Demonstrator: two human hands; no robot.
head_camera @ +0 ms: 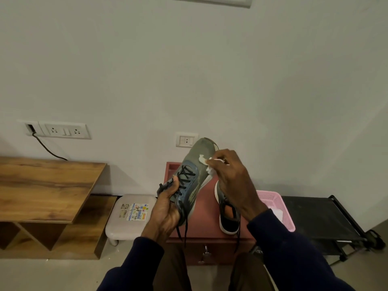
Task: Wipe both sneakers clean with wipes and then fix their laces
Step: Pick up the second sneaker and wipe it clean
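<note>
Dark sleeves (134, 261) lead to the left hand (165, 208) gripping the raised sneaker (195, 164) at its heel end, toe pointing up and away, right hand (228, 177) pinching a wipe (206, 162) against the toe side (other sneaker (228, 219) lies on the red chest (206, 208) just beneath).

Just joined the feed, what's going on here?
A person is wiping a sneaker. The left grip holds the grey sneaker up by its heel end, toe pointing away, while the right grip presses a white wipe against its toe area. The second sneaker rests on the red chest below, with a pink basket to its right. Both sneakers' laces hang loose, so lacing is not yet done.
</note>
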